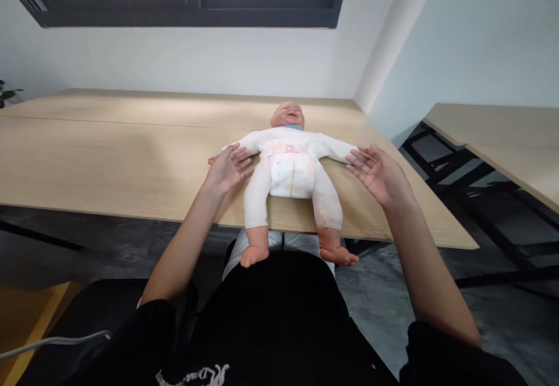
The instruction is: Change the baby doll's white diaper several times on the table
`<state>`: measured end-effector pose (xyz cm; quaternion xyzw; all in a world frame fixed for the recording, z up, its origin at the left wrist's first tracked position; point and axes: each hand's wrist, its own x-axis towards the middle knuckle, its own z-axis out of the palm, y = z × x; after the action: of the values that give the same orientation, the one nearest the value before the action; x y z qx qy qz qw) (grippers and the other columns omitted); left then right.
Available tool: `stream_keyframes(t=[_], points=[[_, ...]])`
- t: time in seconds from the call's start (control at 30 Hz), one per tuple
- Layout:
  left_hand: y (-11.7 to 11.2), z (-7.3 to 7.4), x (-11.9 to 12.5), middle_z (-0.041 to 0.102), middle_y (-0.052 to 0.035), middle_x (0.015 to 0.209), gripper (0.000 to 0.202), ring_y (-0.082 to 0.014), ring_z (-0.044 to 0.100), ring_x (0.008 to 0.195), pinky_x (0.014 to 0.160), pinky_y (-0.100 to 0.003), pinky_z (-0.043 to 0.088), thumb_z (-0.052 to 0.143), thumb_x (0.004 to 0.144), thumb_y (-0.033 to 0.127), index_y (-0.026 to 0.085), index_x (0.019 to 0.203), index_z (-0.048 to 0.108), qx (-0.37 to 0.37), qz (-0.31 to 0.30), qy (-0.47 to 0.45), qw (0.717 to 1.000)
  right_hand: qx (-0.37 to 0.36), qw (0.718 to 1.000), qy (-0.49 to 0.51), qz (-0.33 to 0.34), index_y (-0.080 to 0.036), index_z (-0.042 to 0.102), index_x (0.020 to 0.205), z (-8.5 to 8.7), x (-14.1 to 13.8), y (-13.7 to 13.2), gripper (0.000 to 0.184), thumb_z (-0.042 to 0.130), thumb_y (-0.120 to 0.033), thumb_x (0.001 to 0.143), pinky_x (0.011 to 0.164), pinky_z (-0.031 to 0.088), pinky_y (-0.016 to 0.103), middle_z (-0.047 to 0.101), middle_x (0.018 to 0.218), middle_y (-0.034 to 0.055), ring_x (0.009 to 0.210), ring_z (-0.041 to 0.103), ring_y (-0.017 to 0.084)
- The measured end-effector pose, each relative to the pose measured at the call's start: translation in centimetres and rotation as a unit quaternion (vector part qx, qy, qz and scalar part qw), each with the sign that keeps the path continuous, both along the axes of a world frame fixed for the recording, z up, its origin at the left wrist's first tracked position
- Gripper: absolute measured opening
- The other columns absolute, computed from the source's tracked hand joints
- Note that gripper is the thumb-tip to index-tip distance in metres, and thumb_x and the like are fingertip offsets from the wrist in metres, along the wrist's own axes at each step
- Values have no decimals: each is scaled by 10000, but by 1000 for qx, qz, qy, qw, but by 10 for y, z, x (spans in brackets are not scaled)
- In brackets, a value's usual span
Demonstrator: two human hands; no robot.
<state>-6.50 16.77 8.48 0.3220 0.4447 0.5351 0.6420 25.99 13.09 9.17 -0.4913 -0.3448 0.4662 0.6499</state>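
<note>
White-suited baby doll [288,165], face up on a wooden table [109,165], arms spread, lower legs over the edge

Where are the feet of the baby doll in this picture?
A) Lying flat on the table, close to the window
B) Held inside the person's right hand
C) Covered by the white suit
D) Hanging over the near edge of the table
D: the baby doll's feet are bare and extend past the near edge of the wooden table.

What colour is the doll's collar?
The collar is light blue, best seen in the head view.
</note>
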Motion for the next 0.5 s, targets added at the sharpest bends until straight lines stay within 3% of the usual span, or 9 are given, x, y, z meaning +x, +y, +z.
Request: stream_keyframes(t=[0.13, 0.3, 0.43, 0.5], points=[[17, -2, 5, 711, -149, 1000, 351, -190, 684, 933, 833, -246, 575, 547, 936, 273, 70, 1212, 627, -106, 11, -61, 992, -113, 990, 53, 71, -193, 648, 883, -6, -2, 16, 203, 512, -260, 1018, 767, 630, 226, 702, 996, 85, 951, 702, 162], [33, -3, 23, 676, -57, 757, 309, -172, 656, 688, 700, -248, 580, 524, 953, 222, 90, 1217, 614, -107, -29, -62, 992, -177, 978, 61, 96, -166, 638, 896, -7, -23, 38, 196, 511, -237, 1027, 670, 616, 189, 699, 939, 93, 866, 687, 147], [52, -14, 35, 710, -66, 795, 249, -184, 700, 826, 849, -275, 577, 487, 1016, 264, 93, 1132, 626, -77, -34, -34, 996, -162, 974, 89, 127, -182, 589, 814, -16, -38, 55, 224, 503, -185, 1021, 592, 580, 161, 656, 724, 31, 670, 644, 114], [62, -21, 39, 737, -88, 863, 284, -206, 707, 928, 950, -321, 556, 514, 1023, 329, 93, 1125, 636, -44, -49, -20, 998, -120, 982, 72, 126, -197, 576, 792, -23, -45, 63, 222, 527, -181, 1008, 588, 574, 169, 620, 639, -12, 605, 614, 107]])
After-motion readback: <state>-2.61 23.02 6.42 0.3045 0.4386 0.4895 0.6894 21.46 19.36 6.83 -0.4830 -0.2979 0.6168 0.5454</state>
